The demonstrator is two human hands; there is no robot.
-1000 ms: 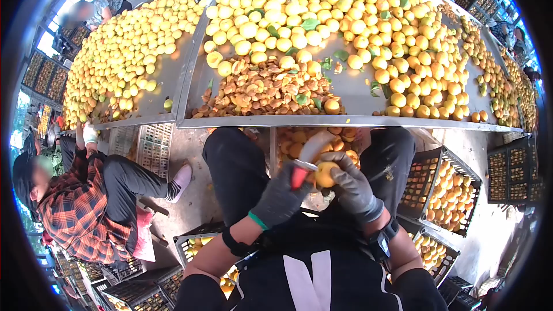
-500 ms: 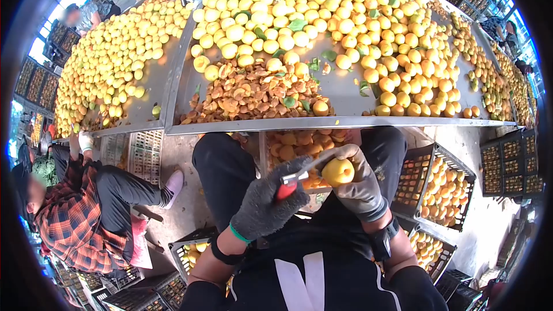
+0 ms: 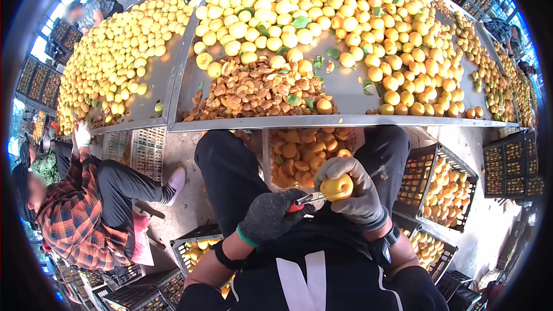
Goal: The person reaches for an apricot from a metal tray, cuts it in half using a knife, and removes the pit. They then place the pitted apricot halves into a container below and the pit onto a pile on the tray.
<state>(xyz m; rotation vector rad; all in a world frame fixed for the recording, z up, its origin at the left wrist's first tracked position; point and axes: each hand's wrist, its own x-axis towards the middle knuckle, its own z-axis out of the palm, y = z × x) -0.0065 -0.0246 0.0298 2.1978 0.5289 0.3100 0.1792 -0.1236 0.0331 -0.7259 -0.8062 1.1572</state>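
My left hand, in a dark knit glove, is closed around the red handle of a small knife. The thin blade points right and meets the lower side of a yellow apricot. That apricot sits in the curled fingers of my right hand, which wears a grey glove. Beneath and beyond my hands, between my knees, a crate holds orange apricot halves. Whether the blade has entered the flesh is hard to make out.
A metal table with a raised rim bears many whole apricots and a heap of brownish apricot scraps. Black crates of apricots stand to my right. A person in a plaid shirt sits at left.
The knife has swung from above the apricot's left side down to its lower edge. My left hand has dropped slightly and turned; my right hand has tilted the apricot.
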